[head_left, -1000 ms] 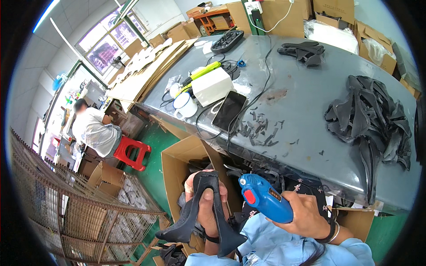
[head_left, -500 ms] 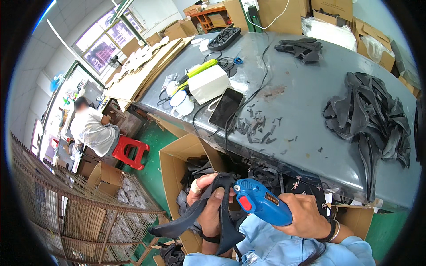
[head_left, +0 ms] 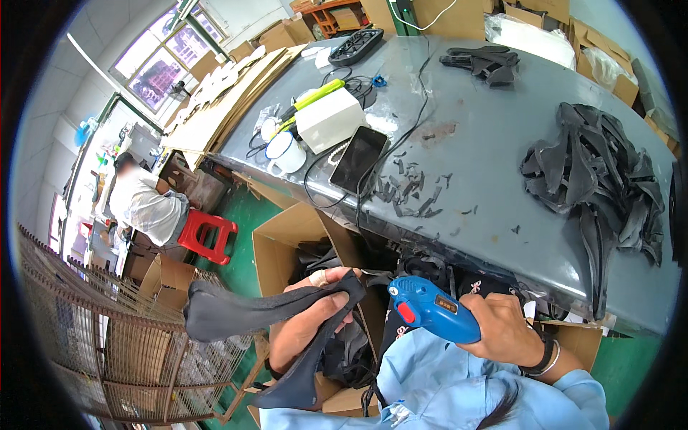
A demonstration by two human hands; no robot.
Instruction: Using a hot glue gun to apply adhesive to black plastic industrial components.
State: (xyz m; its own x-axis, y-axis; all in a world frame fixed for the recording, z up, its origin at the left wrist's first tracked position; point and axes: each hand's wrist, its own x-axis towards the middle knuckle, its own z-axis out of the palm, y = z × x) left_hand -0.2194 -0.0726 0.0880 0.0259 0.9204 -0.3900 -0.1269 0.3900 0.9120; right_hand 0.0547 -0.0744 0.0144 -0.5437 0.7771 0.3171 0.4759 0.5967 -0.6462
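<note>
And the dark piece (head_left: 233,313) has swung out leftward, pinched between thumb and fingers of the left hand (head_left: 307,322) above the open cardboard box (head_left: 276,247), while the blue handheld tool (head_left: 438,313), gripped in the curled right hand (head_left: 502,324), stands just apart: no contact now! On the grey table (head_left: 487,165), scraps (head_left: 410,192) and a dark heap (head_left: 573,168) lie away from both hands (phone (head_left: 360,159) and mug (head_left: 287,154) farther left), while the box crowds the space below.

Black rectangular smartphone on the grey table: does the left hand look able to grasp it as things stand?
Probably not without letting go: the left hand grips the dark grey bent foam-like piece. The smartphone lies mostly uncovered, so access from above looks free.
</note>
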